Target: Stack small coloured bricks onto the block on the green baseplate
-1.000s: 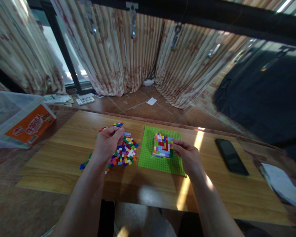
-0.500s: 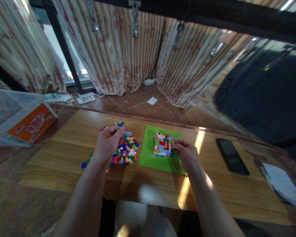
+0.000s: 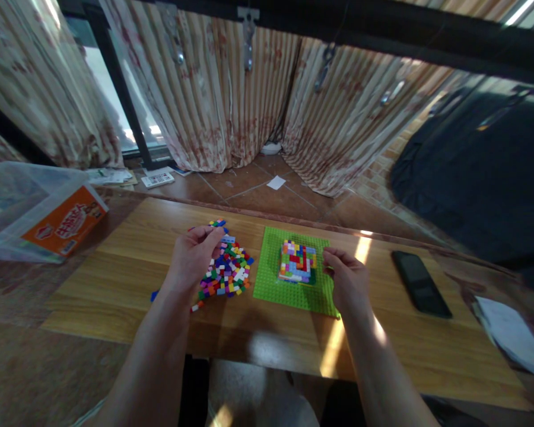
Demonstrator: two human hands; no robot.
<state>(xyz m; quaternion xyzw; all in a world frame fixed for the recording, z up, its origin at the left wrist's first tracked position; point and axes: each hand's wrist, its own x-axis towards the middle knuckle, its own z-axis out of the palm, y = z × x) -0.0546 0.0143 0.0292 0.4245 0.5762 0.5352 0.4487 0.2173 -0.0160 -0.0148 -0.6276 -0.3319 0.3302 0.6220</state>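
My left hand point(image 3: 194, 256) is over the loose brick pile, its thumb and forefinger pinched on a light blue brick point(image 3: 228, 239) that sticks out past the fingertips. Loose small toy bricks point(image 3: 225, 274) of many colours lie spread beneath and beside this hand. To the right is a square, layered brick build point(image 3: 294, 264) on a green baseplate point(image 3: 267, 287), with red, yellow, blue and white pieces on top. Just right of the build hovers my right hand point(image 3: 347, 277), apart from it, fingers bent and slightly parted, with no brick visible between them.
All of this rests on a wooden table point(image 3: 115, 261). A black phone point(image 3: 420, 283) lies at the right, with white papers point(image 3: 511, 332) beyond it. At the far left sits a clear plastic tub point(image 3: 40, 207) with an orange label. Curtains point(image 3: 231, 107) hang behind the table.
My right hand has drawn back to the right from the build's edge, where a yellow brick now shows. My left hand has kept its pinch over the pile. The view has shifted slightly.
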